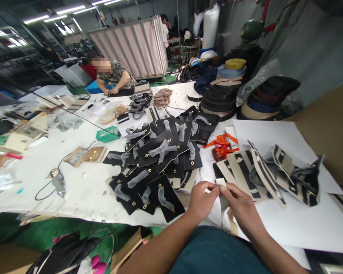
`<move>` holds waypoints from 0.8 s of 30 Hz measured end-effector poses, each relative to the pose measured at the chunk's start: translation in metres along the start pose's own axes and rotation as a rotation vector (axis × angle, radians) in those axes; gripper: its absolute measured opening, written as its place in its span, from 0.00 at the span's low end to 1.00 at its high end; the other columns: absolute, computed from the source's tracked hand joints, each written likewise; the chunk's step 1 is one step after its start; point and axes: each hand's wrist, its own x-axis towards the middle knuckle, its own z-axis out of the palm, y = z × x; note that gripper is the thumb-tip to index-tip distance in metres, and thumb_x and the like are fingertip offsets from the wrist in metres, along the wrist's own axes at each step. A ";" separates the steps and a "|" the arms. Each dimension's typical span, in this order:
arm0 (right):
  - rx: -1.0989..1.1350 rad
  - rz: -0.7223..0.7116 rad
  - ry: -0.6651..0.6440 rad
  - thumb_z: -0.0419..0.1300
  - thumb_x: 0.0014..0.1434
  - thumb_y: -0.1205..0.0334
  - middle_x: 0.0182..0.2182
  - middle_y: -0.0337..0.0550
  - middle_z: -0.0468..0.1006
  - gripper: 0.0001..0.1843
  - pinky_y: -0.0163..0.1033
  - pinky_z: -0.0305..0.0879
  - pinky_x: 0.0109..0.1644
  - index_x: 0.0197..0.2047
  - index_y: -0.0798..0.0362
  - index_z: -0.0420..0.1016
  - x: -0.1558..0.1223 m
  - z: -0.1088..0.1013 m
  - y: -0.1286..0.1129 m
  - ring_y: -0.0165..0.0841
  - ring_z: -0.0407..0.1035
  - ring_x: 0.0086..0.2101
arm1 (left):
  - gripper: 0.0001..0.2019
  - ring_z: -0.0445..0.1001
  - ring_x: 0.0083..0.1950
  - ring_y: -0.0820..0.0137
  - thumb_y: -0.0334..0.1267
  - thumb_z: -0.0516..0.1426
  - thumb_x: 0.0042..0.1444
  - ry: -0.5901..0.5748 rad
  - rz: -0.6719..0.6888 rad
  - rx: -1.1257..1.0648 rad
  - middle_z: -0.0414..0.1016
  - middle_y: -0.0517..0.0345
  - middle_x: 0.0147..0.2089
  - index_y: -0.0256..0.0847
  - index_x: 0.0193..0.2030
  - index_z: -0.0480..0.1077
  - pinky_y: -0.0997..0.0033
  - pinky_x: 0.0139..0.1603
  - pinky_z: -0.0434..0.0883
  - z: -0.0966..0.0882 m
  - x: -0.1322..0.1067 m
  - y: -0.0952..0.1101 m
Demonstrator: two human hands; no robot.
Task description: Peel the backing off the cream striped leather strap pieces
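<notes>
Now, both hands are busy with a pale strip [221, 182], just to the right of the near end of the big pile of black pieces [160, 137]. The right hand [240, 203] has its thumb and a finger pinching the strip, and the left hand [202, 199] has its fingers pressed together at the same spot, so they look to be pinching its edge. To do this bit well, I would keep both thumbs close, hold the strip flat and pull softly so it does not twist or slip. It should also help to keep loose parts away from the striped pieces [240, 173] to the right of the pile, as they could snag. The strip looks thin, soft and creamy white. A short, flat end pokes up over the fingers. Lower down, nearer the person than the pile, a curly cream and tan band [230, 222] hangs; it may be the same strip, but the hands hide the join.
</notes>
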 end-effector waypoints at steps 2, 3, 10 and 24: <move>0.000 0.053 -0.020 0.64 0.61 0.38 0.48 0.46 0.83 0.23 0.43 0.71 0.52 0.44 0.50 0.82 -0.001 0.005 -0.003 0.47 0.76 0.48 | 0.09 0.78 0.41 0.62 0.45 0.65 0.57 0.011 0.080 0.067 0.82 0.52 0.37 0.42 0.33 0.81 0.68 0.39 0.73 -0.012 -0.002 -0.004; -0.011 0.079 -0.032 0.64 0.60 0.37 0.45 0.46 0.84 0.24 0.43 0.71 0.49 0.43 0.50 0.82 -0.001 0.007 -0.004 0.47 0.77 0.46 | 0.08 0.78 0.43 0.61 0.45 0.65 0.56 0.016 0.130 0.107 0.82 0.51 0.40 0.43 0.35 0.81 0.68 0.40 0.73 -0.022 -0.003 -0.007; -0.039 0.202 -0.097 0.59 0.61 0.33 0.29 0.45 0.82 0.28 0.38 0.66 0.34 0.29 0.51 0.74 -0.001 0.022 -0.011 0.37 0.73 0.29 | 0.12 0.74 0.54 0.56 0.41 0.63 0.57 0.389 0.213 0.493 0.77 0.49 0.51 0.44 0.48 0.76 0.58 0.53 0.72 -0.150 -0.011 -0.061; -0.120 0.187 -0.302 0.57 0.63 0.33 0.17 0.30 0.62 0.27 0.34 0.53 0.28 0.32 0.50 0.70 -0.008 0.043 0.002 0.28 0.57 0.21 | 0.31 0.78 0.44 0.58 0.52 0.63 0.56 0.570 -0.288 0.572 0.79 0.46 0.52 0.39 0.63 0.67 0.58 0.48 0.73 -0.156 -0.032 -0.145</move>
